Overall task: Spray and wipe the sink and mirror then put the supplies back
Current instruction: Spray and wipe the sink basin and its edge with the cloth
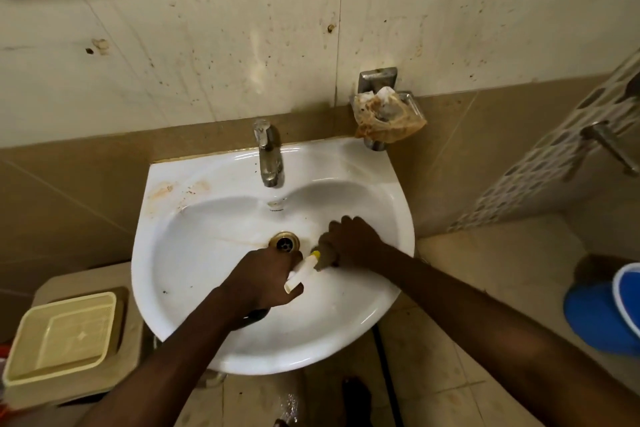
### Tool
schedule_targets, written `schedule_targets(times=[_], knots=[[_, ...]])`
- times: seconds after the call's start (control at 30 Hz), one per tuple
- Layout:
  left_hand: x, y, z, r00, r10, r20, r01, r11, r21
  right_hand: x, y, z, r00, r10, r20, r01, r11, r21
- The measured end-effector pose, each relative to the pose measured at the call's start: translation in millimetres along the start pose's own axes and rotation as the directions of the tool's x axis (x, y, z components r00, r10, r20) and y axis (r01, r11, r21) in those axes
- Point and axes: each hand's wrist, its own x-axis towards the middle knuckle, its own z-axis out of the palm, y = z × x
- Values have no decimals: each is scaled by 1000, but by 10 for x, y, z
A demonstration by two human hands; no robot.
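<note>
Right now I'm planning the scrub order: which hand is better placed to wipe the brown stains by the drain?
The right hand: it already presses the cloth into the basin beside the drain. The left hand is occupied, holding the spray bottle.

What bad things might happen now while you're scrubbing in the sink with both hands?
The cloth under the right hand is close to the open drain, so a corner might slip in. The left hand holds the spray bottle with its nozzle right beside the right hand, so a squeeze may spray skin rather than the sink. The floor below looks wet and could be slippery.
</note>
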Motion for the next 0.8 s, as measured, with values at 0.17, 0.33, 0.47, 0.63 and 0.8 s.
schedule_targets(times=[0.17, 0.33, 0.47, 0.63, 0.8], knots=[[-58, -43, 48, 999, -30, -38, 31, 999, 15, 229, 31, -144, 973, 218, -71, -221, 974, -43], [-83, 38, 122, 987, -88, -135, 89, 996, 6, -79, -79, -171, 963, -117, 244, 94, 990, 103], [-5, 134, 141, 977, -193, -88, 193, 981, -19, -364, 206, -245, 996, -92, 1, 91, 984, -156], [105, 209, 141, 934, -289, -209, 291, 957, -22, 93, 480, -204, 947, -43, -318, -66, 943, -326], [78, 38, 162, 945, -269, -185, 269, 963, -22, 123, 139, -112, 996, -79, -31, 75, 991, -115]])
